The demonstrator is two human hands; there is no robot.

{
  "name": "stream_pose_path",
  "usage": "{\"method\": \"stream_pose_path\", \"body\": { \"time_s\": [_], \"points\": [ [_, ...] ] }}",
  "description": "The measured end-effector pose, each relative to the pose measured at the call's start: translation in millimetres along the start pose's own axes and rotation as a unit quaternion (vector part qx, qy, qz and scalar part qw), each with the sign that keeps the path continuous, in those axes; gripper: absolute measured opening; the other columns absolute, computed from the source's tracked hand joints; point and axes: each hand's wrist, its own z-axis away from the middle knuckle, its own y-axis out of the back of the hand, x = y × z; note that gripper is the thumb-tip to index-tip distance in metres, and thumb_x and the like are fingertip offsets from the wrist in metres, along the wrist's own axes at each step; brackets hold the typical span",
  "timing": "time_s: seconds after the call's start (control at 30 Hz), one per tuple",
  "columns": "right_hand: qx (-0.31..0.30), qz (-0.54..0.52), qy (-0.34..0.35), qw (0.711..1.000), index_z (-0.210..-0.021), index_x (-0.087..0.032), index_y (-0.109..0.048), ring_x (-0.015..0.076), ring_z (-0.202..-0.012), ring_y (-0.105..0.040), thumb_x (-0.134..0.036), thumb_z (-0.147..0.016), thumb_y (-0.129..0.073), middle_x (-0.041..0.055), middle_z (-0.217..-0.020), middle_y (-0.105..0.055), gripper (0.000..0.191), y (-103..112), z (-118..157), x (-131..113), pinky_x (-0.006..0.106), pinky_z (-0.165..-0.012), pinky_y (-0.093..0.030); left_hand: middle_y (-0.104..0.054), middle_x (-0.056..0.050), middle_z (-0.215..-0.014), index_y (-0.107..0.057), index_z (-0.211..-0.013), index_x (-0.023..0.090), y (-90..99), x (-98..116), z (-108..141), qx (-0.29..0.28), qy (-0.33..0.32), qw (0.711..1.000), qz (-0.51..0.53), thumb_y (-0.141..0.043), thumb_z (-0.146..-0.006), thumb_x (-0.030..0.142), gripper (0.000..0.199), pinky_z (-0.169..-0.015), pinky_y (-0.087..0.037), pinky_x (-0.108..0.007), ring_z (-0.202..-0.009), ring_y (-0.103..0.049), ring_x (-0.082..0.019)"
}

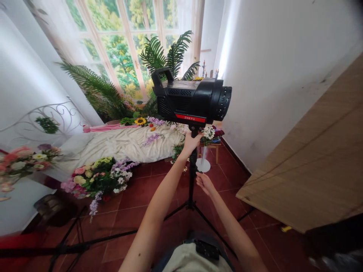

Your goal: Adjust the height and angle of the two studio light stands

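Observation:
A black studio light (187, 100) with a red label and a top handle sits on an upright black stand (192, 177), its front facing right. Just beneath the light, my left hand (191, 142) is wrapped round the top of the stand. Lower down, my right hand (204, 182) is closed, its fingertips pinched at a knob on the right side of the column; the knob itself is mostly hidden. The stand's legs spread over the red tiled floor in front of me.
A bed (121, 145) with cream cloth and flowers lies ahead, below a window. Flower bunches (96, 175) are at left. Another black stand's legs (107, 238) cross the floor at lower left. A wooden panel (309, 162) leans at right, near a white wall.

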Motion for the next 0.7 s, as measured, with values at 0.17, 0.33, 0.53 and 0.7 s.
{"method": "stream_pose_path", "body": {
  "time_s": [0.17, 0.33, 0.53, 0.7],
  "points": [
    [0.006, 0.340, 0.112, 0.934, -0.060, -0.021, -0.035, 0.0064, -0.046, -0.023, -0.045, -0.074, -0.062, -0.0084, -0.051, -0.026, 0.039, 14, 0, -21, 0.021, -0.045, -0.019, -0.035, 0.009, -0.039, -0.047, -0.058, 0.017, -2.7, 6, 2, 0.015, 0.009, 1.000, 0.017, -0.067, -0.067, 0.033, 0.027, -0.040, -0.021, -0.020, -0.034, -0.028, -0.003],
    [-0.019, 0.643, 0.243, 0.726, -0.058, -0.019, -0.035, 0.0097, -0.055, -0.033, -0.014, -0.072, -0.048, -0.0036, -0.058, -0.038, 0.019, 20, 7, -55, 0.024, -0.053, -0.020, -0.034, 0.009, -0.038, -0.046, -0.056, 0.017, -3.3, 6, 3, 0.013, 0.002, 1.000, 0.007, -0.066, -0.067, 0.034, 0.029, -0.040, -0.021, -0.020, -0.034, -0.029, -0.004],
    [0.060, 0.599, 0.328, 0.728, -0.060, -0.020, -0.037, 0.0123, -0.058, -0.036, -0.013, -0.077, -0.042, -0.0021, -0.061, -0.040, 0.019, 18, 13, -60, 0.025, -0.057, -0.026, -0.038, 0.006, -0.039, -0.042, -0.050, 0.018, 1.4, 5, 9, -0.013, -0.019, 0.999, -0.042, -0.064, -0.070, 0.040, 0.038, -0.045, -0.029, -0.022, -0.038, -0.035, -0.006],
    [0.094, 0.364, 0.307, 0.875, -0.091, -0.023, -0.050, 0.0144, -0.071, -0.050, -0.020, -0.070, -0.059, 0.0007, -0.085, -0.056, 0.022, 5, 13, -59, 0.026, -0.065, -0.040, -0.052, 0.002, -0.052, -0.054, -0.058, 0.015, 13.1, 15, 24, -0.046, -0.042, 0.996, -0.063, -0.066, -0.069, 0.042, 0.031, -0.059, -0.038, -0.023, -0.053, -0.048, -0.009]
  ]
}}
